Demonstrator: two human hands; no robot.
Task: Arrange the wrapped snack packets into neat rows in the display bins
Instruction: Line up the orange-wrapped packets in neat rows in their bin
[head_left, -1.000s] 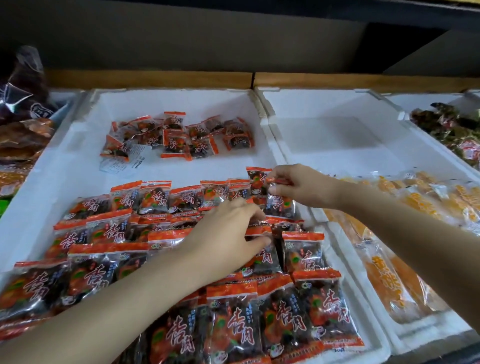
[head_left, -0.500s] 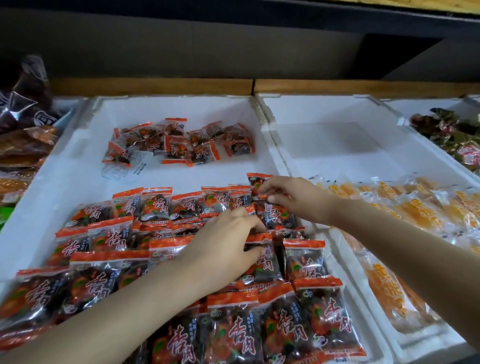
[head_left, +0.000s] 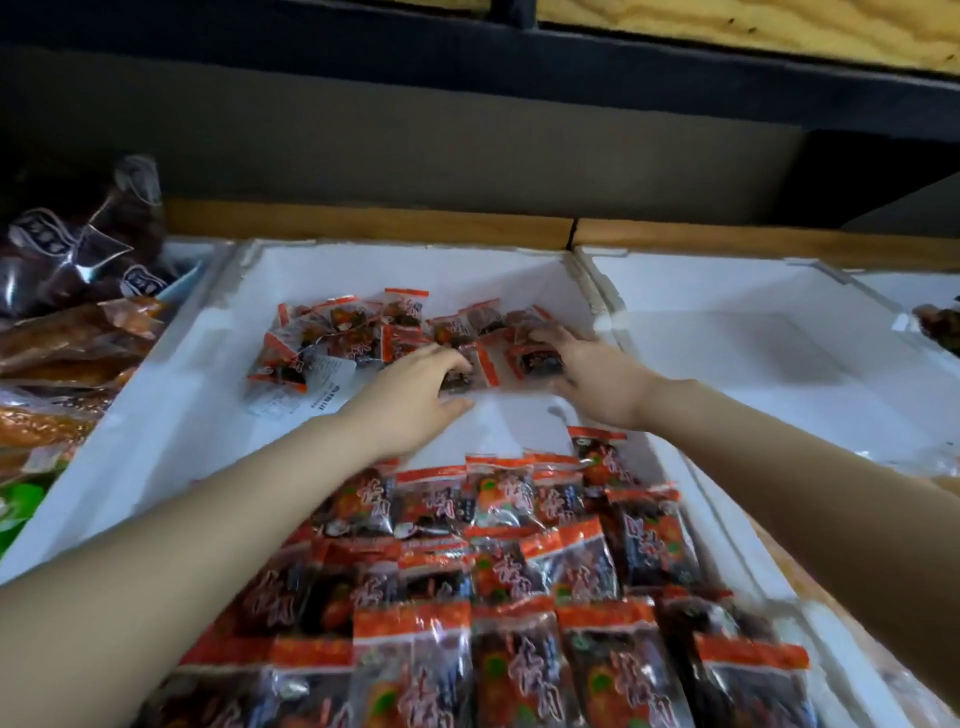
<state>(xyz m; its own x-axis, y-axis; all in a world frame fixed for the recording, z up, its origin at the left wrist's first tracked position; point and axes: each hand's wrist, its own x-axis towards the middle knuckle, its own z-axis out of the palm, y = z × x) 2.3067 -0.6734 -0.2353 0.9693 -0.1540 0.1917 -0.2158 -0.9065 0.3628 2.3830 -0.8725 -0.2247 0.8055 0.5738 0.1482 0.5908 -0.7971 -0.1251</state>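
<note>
Red-and-black wrapped snack packets lie in neat rows (head_left: 519, 545) at the near end of a white foam bin (head_left: 171, 415). A loose pile of the same packets (head_left: 353, 338) sits at the bin's far end. Both my arms reach to that pile. My left hand (head_left: 415, 389) has its fingers curled over one packet (head_left: 460, 382) at the pile's near edge, thumb below it. My right hand (head_left: 597, 379) lies on the pile's right side, fingers stretched over the packets beside a dark packet (head_left: 537, 361). The frame is blurred by motion.
A second white foam bin (head_left: 753, 353) stands to the right, its far half bare. At the left, brown and dark bagged snacks (head_left: 78, 312) fill another bin. A wooden ledge (head_left: 363, 228) runs behind the bins, under a dark shelf.
Both hands have left the near rows and moved away from me to the loose pile at the back of the bin. The camera has leaned in closer.
</note>
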